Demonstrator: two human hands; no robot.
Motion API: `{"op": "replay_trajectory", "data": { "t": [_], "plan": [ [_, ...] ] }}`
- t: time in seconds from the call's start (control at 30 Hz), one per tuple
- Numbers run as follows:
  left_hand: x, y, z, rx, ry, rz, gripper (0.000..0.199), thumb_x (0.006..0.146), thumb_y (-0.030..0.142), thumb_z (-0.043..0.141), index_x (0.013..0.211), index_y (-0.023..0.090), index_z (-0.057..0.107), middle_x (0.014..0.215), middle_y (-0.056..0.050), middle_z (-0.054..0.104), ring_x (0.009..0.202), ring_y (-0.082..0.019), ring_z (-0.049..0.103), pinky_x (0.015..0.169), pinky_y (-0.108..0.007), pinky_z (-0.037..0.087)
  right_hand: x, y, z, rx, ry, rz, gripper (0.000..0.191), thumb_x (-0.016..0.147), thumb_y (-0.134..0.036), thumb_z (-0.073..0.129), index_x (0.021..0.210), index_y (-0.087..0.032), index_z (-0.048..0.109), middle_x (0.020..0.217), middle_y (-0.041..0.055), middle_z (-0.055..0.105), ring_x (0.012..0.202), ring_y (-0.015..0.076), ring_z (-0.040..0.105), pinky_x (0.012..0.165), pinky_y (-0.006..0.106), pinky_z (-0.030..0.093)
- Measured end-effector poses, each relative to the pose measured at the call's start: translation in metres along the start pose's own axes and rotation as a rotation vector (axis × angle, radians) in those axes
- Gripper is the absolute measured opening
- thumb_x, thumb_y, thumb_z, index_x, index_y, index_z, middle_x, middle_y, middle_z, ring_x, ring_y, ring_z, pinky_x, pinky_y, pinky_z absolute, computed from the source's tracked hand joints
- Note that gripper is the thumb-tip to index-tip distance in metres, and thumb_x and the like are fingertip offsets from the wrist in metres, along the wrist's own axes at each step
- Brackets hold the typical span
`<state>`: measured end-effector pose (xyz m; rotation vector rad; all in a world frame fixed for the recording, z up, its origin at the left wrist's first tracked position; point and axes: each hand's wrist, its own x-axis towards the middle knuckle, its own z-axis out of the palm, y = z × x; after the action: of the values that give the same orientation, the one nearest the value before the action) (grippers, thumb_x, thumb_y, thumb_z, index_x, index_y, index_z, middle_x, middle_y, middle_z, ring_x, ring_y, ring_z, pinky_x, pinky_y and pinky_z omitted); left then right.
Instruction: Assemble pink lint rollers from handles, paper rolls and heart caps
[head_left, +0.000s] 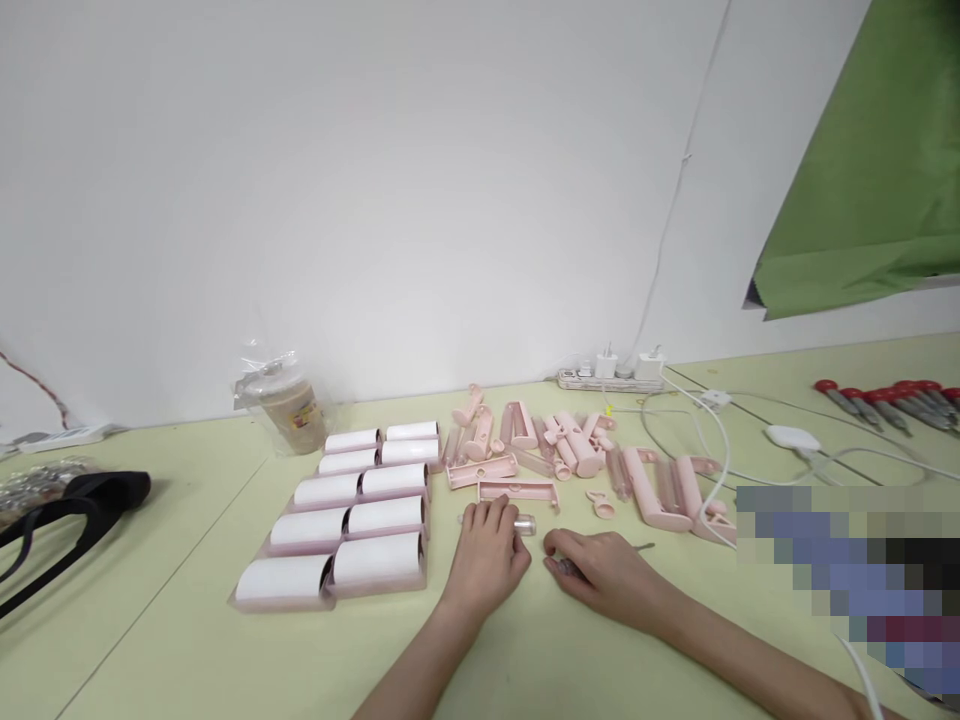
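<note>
1. Lower centre: left hand (486, 540) closed over a clear tube (525, 524), probably to stop it rolling
2. Just right: right hand (596, 568) gripping a slim tool (568, 567), perhaps palmed for readiness
3. Mid-frame: pink parts (589, 458), seemingly within reach; white rolls (377, 560) lower left, paired

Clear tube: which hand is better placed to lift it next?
Likely left: the left hand has fingers over the clear tube; the right hand is apart from it, holding a slim tool.

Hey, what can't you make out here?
Head view:
Clear tube: largely hidden by the left hand's grip.
Tool: mostly covered by the right hand's grip.
Black object: cut off by the left edge.
Cup label: too small to read.
Lower right: blotted out by pixelation.
</note>
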<state>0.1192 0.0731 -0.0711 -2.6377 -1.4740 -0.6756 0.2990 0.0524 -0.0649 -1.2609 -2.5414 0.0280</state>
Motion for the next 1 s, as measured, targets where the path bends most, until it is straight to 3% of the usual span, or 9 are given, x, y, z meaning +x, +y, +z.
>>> {"op": "replay_trajectory", "data": {
  "t": [0.33, 0.5, 0.77, 0.9, 1.0],
  "plan": [
    [-0.0005, -0.0003, 0.0026, 0.004, 0.049, -0.012, 0.036, 0.074, 0.011, 0.042, 0.110, 0.011, 0.042, 0.109, -0.011, 0.054, 0.096, -0.023, 0.051, 0.085, -0.042, 0.042, 0.0004, 0.0002, 0.0006, 0.004, -0.004, -0.007, 0.010, 0.088, -0.023, 0.035, 0.088, -0.022, 0.045, 0.072, -0.0026, 0.062, 0.057, 0.0143, 0.059, 0.049, 0.024, 0.029],
    [-0.0011, -0.0006, 0.0021, 0.046, 0.099, -0.013, 0.033, 0.079, 0.008, 0.039, 0.109, 0.018, 0.046, 0.122, -0.009, 0.047, 0.120, -0.027, 0.034, 0.098, -0.053, 0.027, 0.0000, -0.0003, 0.0003, 0.007, -0.005, -0.012, 0.010, 0.088, -0.023, 0.035, 0.088, -0.022, 0.045, 0.072, -0.0025, 0.062, 0.057, 0.0140, 0.059, 0.050, 0.024, 0.030],
    [-0.0034, -0.0003, 0.0002, 0.069, 0.083, -0.047, 0.049, 0.079, 0.008, 0.040, 0.125, 0.024, 0.036, 0.125, -0.011, 0.041, 0.119, -0.029, 0.034, 0.094, -0.052, 0.032, -0.0002, -0.0001, -0.0002, -0.001, -0.006, -0.013, 0.011, 0.089, -0.023, 0.035, 0.089, -0.022, 0.045, 0.073, -0.0027, 0.062, 0.057, 0.0139, 0.058, 0.049, 0.024, 0.029],
    [-0.0037, -0.0005, 0.0033, 0.050, 0.102, -0.045, 0.035, 0.080, 0.009, 0.039, 0.114, 0.013, 0.041, 0.127, -0.015, 0.041, 0.122, -0.029, 0.031, 0.096, -0.052, 0.030, 0.0000, 0.0002, 0.0003, -0.002, -0.005, -0.016, 0.011, 0.089, -0.024, 0.034, 0.089, -0.022, 0.045, 0.073, -0.0024, 0.062, 0.057, 0.0139, 0.058, 0.050, 0.024, 0.030],
    [-0.0033, -0.0003, 0.0044, 0.049, 0.109, -0.058, 0.022, 0.080, 0.011, 0.040, 0.101, 0.014, 0.045, 0.126, -0.014, 0.042, 0.122, -0.029, 0.031, 0.096, -0.051, 0.030, 0.0003, -0.0004, 0.0003, 0.001, -0.003, -0.017, 0.011, 0.089, -0.023, 0.035, 0.088, -0.022, 0.045, 0.073, -0.0018, 0.062, 0.057, 0.0138, 0.058, 0.050, 0.024, 0.030]
  ]
}}
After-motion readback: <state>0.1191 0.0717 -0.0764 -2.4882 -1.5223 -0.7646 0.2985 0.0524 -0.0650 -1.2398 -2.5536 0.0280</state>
